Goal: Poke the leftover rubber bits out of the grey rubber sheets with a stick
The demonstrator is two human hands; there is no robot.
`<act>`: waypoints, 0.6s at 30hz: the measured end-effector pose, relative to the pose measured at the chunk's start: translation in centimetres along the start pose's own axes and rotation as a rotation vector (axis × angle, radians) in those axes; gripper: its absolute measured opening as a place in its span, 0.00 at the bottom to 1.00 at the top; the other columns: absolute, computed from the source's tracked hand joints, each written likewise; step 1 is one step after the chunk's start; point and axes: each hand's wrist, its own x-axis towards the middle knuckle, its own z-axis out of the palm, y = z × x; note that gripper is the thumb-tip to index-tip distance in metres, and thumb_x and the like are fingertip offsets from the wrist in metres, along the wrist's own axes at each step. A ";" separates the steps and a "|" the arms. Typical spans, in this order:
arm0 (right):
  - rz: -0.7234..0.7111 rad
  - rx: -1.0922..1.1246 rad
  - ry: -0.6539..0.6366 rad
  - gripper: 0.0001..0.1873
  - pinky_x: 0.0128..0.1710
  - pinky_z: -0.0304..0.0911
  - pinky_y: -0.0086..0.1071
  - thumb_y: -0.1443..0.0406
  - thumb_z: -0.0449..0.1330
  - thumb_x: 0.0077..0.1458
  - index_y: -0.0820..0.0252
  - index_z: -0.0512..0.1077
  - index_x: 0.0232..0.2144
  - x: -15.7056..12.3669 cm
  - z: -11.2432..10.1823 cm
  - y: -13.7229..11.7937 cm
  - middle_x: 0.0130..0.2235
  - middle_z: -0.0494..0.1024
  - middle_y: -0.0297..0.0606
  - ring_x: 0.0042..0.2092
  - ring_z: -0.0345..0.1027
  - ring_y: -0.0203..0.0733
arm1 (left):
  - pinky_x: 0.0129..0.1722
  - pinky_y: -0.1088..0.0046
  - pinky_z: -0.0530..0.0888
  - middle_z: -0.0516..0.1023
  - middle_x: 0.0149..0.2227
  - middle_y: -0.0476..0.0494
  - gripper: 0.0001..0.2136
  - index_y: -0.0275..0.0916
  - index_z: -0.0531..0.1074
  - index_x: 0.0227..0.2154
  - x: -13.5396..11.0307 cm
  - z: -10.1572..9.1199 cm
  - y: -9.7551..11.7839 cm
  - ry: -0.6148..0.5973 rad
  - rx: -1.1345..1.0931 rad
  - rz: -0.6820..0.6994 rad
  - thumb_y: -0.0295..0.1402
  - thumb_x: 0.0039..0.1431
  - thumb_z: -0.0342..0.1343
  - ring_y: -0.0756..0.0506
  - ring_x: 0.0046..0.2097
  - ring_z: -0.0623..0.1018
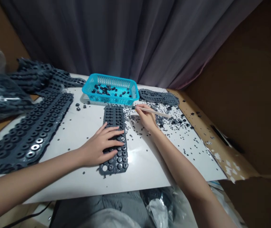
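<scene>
My left hand (102, 145) lies flat with spread fingers on a dark grey perforated rubber sheet (114, 115), which has rows of round studs and covers part of the sheet. My right hand (145, 117) pinches a thin pale stick (156, 112) at the sheet's upper right. Its tip is at my fingertips, and its far end points right. Many small black rubber pieces (164, 122) are scattered on the white board (145, 167) around that hand.
A blue plastic basket (109, 79) holding black pieces stands at the board's far edge. Another rubber sheet (158, 97) lies to its right, and a wider one (28, 133) lies left. Bagged sheets (2, 98) are heaped far left. A curtain (102, 38) and cardboard wall (244, 79) border the board.
</scene>
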 end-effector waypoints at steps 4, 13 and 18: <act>-0.032 -0.002 -0.076 0.12 0.39 0.64 0.33 0.58 0.58 0.55 0.60 0.76 0.34 -0.9 0.5 -0.4 0.34 0.79 0.36 0.36 0.70 0.41 | 0.62 0.43 0.45 0.64 0.61 0.47 0.14 0.50 0.73 0.47 -0.6 0.3 -0.1 -0.010 -0.026 0.054 0.33 0.60 0.52 0.37 0.63 0.59; -0.016 0.032 -0.063 0.12 0.36 0.64 0.32 0.56 0.59 0.56 0.59 0.75 0.35 -1.9 0.2 0.2 0.32 0.77 0.34 0.35 0.69 0.38 | 0.61 0.39 0.43 0.54 0.65 0.47 0.22 0.54 0.66 0.54 -1.3 -0.5 0.7 -0.253 -0.099 0.165 0.35 0.56 0.57 0.32 0.65 0.54; -0.053 0.035 -0.109 0.14 0.35 0.64 0.31 0.54 0.56 0.58 0.58 0.73 0.37 -2.0 0.2 0.6 0.32 0.75 0.33 0.36 0.68 0.37 | 0.61 0.40 0.44 0.54 0.65 0.48 0.21 0.55 0.67 0.53 -1.3 -0.5 0.5 -0.281 -0.141 0.174 0.35 0.57 0.56 0.32 0.65 0.53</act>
